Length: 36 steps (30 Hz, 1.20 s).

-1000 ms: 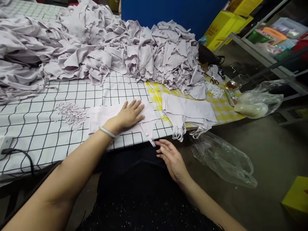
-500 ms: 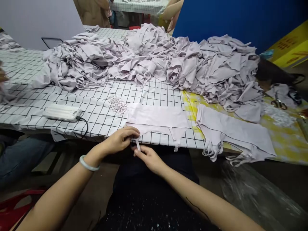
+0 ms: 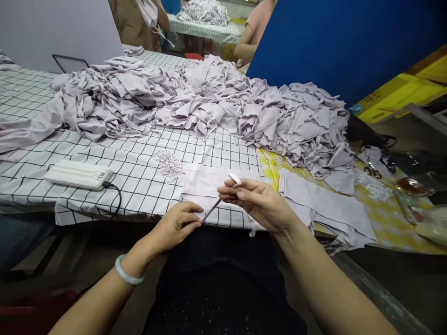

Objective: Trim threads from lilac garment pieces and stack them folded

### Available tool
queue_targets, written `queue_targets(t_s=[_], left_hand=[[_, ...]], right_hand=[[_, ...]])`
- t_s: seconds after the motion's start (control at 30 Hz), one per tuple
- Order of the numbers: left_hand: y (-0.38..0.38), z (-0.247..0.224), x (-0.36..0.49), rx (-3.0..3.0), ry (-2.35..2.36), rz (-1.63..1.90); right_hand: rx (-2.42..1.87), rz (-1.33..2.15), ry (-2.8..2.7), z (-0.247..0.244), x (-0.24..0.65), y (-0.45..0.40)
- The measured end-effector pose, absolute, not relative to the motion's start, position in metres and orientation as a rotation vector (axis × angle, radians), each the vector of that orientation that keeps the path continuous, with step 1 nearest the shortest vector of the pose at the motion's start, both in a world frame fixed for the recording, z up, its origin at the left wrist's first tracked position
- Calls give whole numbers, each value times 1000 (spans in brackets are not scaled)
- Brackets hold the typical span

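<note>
A pale lilac strappy garment [image 3: 202, 179] lies flat at the table's front edge, partly covered by my right hand. Its narrow strap [image 3: 211, 211] runs taut and slanting between my two hands, looking grey in the shade. The lower end is pinched between thumb and fingertips of my left hand [image 3: 176, 224], just off the table edge. My right hand [image 3: 263, 200] is raised over the garment, fingers closed on the strap, and a light loop of it sticks up above the fingertips. To the right lies a stack of similar lilac garments [image 3: 324, 200] with straps hanging over the edge.
A long heap of lilac garments [image 3: 209, 102] spans the back of the checked table [image 3: 139, 186]. Small fabric scraps [image 3: 168, 164] lie near the middle. A white power bank [image 3: 77, 174] with a black cable sits at left. Scissors [image 3: 372, 171] lie at right. Two people work beyond.
My right hand has risen up and to the right, drawing the strap out taut. My left hand has moved slightly down and still pinches the strap. The view has tilted a little.
</note>
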<state>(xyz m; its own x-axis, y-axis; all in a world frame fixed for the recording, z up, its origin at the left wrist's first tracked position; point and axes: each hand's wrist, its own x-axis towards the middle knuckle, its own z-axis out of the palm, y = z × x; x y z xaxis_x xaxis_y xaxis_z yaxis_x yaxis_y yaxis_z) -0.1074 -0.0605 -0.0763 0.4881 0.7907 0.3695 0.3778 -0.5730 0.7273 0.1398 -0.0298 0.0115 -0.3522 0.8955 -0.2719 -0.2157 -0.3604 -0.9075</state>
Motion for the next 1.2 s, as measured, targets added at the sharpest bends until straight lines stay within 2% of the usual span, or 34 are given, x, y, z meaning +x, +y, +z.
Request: queue_targets(t_s=[0.1,0.2,0.3,0.43,0.6,0.7,0.87,1.03,1.1,1.2], left_hand=[[-61,-78,-109,2188,962,963],[-61,-79,-109,2200,946,986],[-58,-69,-105,2109,979,997],[-46,-39,-96,1588,1165,1084],[-42,-17,-86,1270,981,884],[-51,-17,-81,1380,1031,842],[-39,-34,-74,1841,1066,919],[6,-74,-70,2370,1092,825],[16,-86,-69,2432,1086,777],[21,-92,-67,2381,1093,890]], right_hand=[[-1189,1582,-1083,-4,129,1],[-1110,1408,-1071,-11,118,15],[-976,1547,-979,-6,106,8],[-1008,1816,-1048,-4,91,-26],[-1152,1879,-1153,-24,79,-69],[-1228,1818,-1198,-33,81,-85],[-1424,1506,-1283,-35,92,-86],[-1441,1814,-703,-38,98,-59],[-1435,1887,-571,-39,96,-48],[-1462,1931,-448,-40,91,-36]])
